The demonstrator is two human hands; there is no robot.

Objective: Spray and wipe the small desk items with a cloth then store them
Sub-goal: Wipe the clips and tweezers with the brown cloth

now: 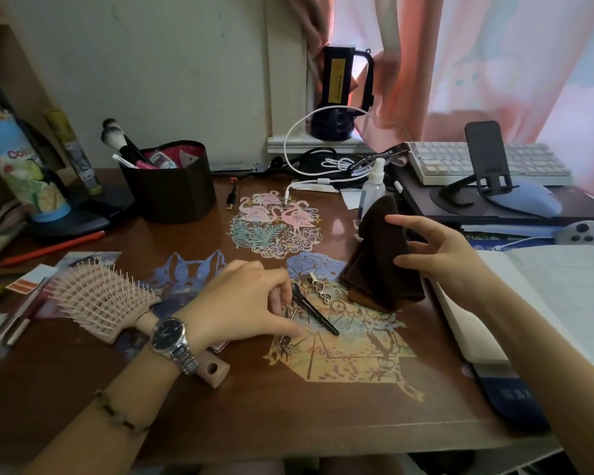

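My left hand [247, 299] is down on the desk, its thumb and fingers pinching a small metal hair clip [286, 332]. Just right of it lie a black hair clip [314, 313] and a gold clip with heart shapes [319, 290]. My right hand [436, 255] holds a dark brown cloth [379, 258] by its upper part, thumb and fingers around it, and the cloth's lower edge rests on the desk. A clear spray bottle [372, 190] with a white nozzle stands behind the cloth. A pink hairbrush [107, 299] lies under my left wrist.
A brown organiser box [172, 197] with makeup brushes stands at the back left. Cables [309, 166], a keyboard [460, 161], a phone stand [484, 166] and a mouse [528, 200] crowd the back right. An open notebook [546, 303] lies at the right. Paper cut-outs [275, 224] decorate the desk.
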